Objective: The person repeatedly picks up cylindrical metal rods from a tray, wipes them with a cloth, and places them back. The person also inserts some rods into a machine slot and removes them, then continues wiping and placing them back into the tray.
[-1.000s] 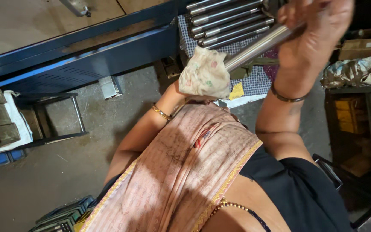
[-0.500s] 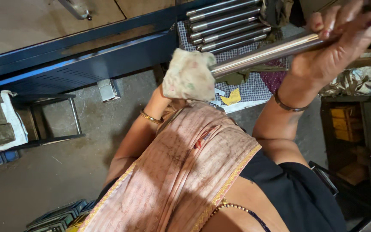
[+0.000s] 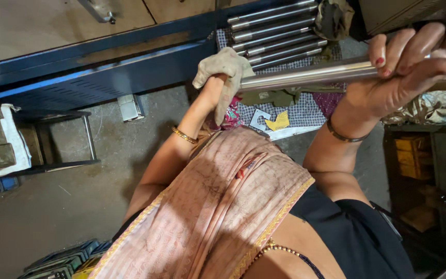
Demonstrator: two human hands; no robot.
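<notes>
Since the earlier pictures the rod [image 3: 311, 75] has swung from a steep tilt to nearly level, and the right hand [image 3: 409, 67] has slid out toward the right edge of the view while the left hand [image 3: 218, 85] has dropped a little with the rag [image 3: 223, 70].

Nearest the camera lies a pink drape [image 3: 207, 206] with a yellow border over the person's chest, beside a black garment [image 3: 357, 237] and a string of beads [image 3: 285, 250]. Both forearms rise from there, a thin gold bangle [image 3: 184, 135] on the left and a dark bangle [image 3: 344, 137] on the right.

Farther out, the right hand is clamped around the rod's right part, fingers curled over its top. The left hand is closed on the rag, which is bunched against the rod's left end. So the polished rod is held in the air between the two hands, which are well apart, above a checked cloth [image 3: 305, 111].

On that cloth lie a yellow scrap [image 3: 278, 122] and a small metal plate [image 3: 258, 120]. Beyond them a row of similar rods [image 3: 280, 28] lies side by side. A blue counter [image 3: 104, 72] with a wooden top runs along the far left. On the concrete floor [image 3: 52, 206] at left stands a dark metal frame [image 3: 58, 139], with blue crates [image 3: 63, 261] at the bottom edge.
</notes>
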